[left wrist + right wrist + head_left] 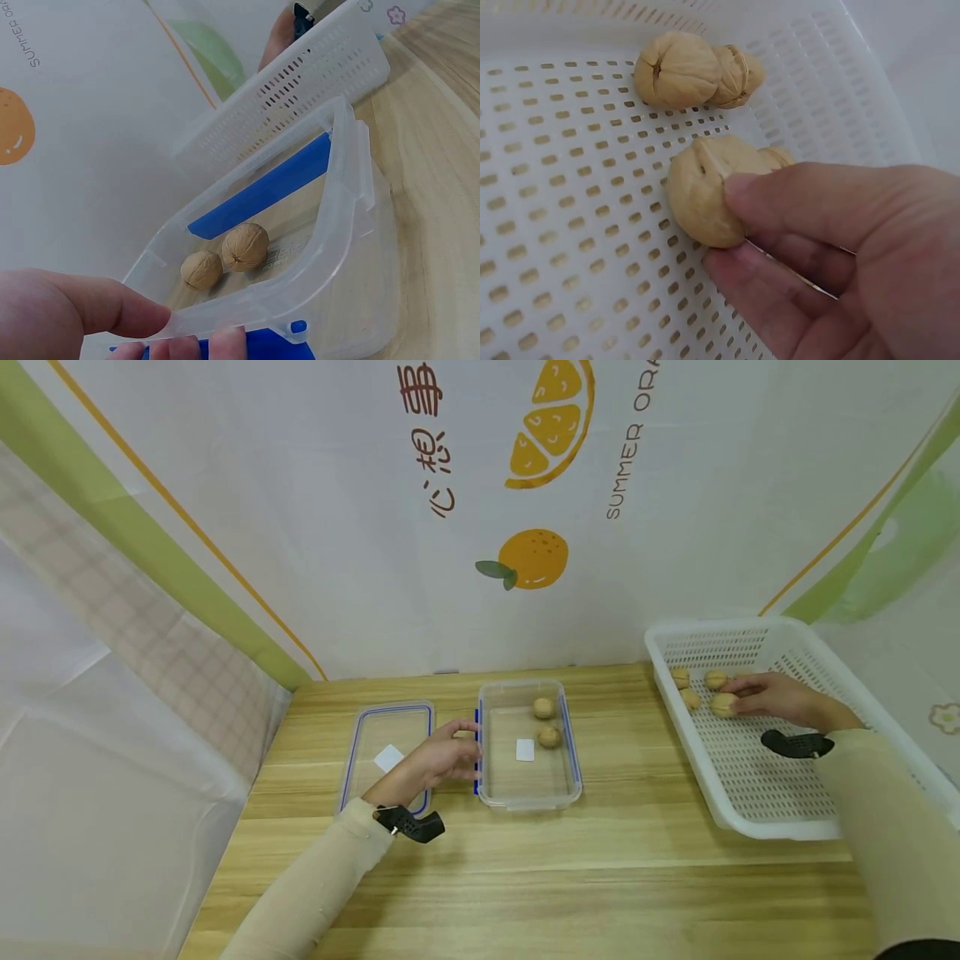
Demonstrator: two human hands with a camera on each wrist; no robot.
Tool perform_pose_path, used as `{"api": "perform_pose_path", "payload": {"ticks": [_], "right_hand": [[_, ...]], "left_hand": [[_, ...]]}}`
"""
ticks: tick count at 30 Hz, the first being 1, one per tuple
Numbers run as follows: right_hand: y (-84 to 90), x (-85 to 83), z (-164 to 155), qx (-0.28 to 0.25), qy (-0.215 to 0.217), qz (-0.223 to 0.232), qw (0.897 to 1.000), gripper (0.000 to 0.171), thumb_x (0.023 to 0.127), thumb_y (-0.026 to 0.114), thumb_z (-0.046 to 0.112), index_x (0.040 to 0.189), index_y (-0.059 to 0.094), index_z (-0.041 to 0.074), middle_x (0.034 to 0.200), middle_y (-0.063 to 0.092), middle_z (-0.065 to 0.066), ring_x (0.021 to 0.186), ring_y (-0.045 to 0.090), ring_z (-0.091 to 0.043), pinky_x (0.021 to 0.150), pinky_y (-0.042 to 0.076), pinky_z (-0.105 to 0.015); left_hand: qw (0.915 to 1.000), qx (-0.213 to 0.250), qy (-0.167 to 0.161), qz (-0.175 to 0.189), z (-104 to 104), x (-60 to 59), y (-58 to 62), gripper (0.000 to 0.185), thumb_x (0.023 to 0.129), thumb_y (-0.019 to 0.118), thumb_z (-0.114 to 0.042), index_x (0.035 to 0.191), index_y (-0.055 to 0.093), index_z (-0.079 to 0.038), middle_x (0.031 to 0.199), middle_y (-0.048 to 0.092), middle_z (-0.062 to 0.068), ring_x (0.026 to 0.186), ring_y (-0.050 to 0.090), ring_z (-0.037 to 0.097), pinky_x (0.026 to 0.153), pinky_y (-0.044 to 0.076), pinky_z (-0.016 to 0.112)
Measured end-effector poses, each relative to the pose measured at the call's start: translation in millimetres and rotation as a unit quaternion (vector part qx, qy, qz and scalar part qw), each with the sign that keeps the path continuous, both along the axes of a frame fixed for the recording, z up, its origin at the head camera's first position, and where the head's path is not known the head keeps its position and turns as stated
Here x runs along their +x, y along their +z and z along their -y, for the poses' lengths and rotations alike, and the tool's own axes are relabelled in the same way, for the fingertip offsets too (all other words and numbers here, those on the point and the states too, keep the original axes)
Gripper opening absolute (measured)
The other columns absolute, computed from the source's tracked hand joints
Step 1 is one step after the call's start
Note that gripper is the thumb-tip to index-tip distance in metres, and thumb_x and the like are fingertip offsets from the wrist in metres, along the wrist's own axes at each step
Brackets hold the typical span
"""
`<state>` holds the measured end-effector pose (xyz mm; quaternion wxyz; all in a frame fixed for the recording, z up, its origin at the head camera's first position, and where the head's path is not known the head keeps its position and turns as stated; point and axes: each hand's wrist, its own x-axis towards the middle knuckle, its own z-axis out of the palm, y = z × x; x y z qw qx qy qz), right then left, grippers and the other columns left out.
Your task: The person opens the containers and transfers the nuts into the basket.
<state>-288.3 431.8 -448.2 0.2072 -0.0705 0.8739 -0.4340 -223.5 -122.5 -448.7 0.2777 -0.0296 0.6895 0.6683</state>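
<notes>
The right hand (pixel 776 699) pinches a walnut (pixel 703 191) between thumb and fingers on the floor of the white perforated basket (pixel 757 814), near its far-left corner beside three others. The left hand (pixel 442 760) grips the left rim of the clear container (pixel 525 793), which holds two walnuts near its far edge.

Illumination is bright, even and diffuse, producing only faint shadows. The head view bows straight lines at its edges. The left hand (pixel 67 315) appears blurred at close range.
</notes>
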Motion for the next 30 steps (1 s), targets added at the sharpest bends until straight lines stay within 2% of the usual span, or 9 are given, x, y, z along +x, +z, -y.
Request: {"api": "perform_pose_path", "payload": {"ticks": [5,13,26,30], "right_hand": [[0.2,1.8,-1,0.003,-0.004,0.008,1.000,0.053,0.101,0.062,0.008,0.138,0.040,-0.022,0.149,0.031,-0.040,0.095,0.053,0.011,0.086,0.058,-0.021],[-0.9,-0.8,-3,0.002,-0.008,0.012,1.000,0.056,0.101,0.062,0.012,0.141,0.038,-0.020,0.142,0.042,-0.035,0.096,0.057,0.006,0.087,0.059,-0.023],[4.5,-1.8,-3,-0.007,-0.003,0.009,1.000,0.055,0.101,0.058,0.005,0.142,0.032,-0.023,0.138,0.043,-0.039,0.095,0.059,0.002,0.087,0.059,-0.025],[10.5,1.0,0,0.018,0.002,-0.007,1.000,0.055,0.102,0.058,0.007,0.141,0.033,-0.023,0.138,0.043,-0.041,0.094,0.058,0.005,0.086,0.059,-0.026]], "left_hand": [[1.0000,0.001,0.000,0.002,0,-0.3,-0.8,0.057,0.094,0.053,0.005,0.147,0.034,0.002,0.095,0.052,0.008,0.085,0.054,0.019,0.076,0.063,0.032],[1.0000,0.005,-0.005,-0.006,0,-2.7,-1.2,0.058,0.094,0.053,0.003,0.148,0.033,0.002,0.094,0.052,0.008,0.084,0.054,0.018,0.075,0.063,0.031],[1.0000,0.003,0.008,0.001,0,-1.8,-2.4,0.055,0.094,0.054,0.004,0.146,0.036,0.001,0.096,0.052,0.009,0.086,0.053,0.019,0.074,0.063,0.030],[1.0000,0.005,0.004,0.001,1,-1.0,-3.5,0.055,0.094,0.054,0.004,0.146,0.034,0.002,0.097,0.051,0.009,0.086,0.053,0.019,0.076,0.063,0.031]]}}
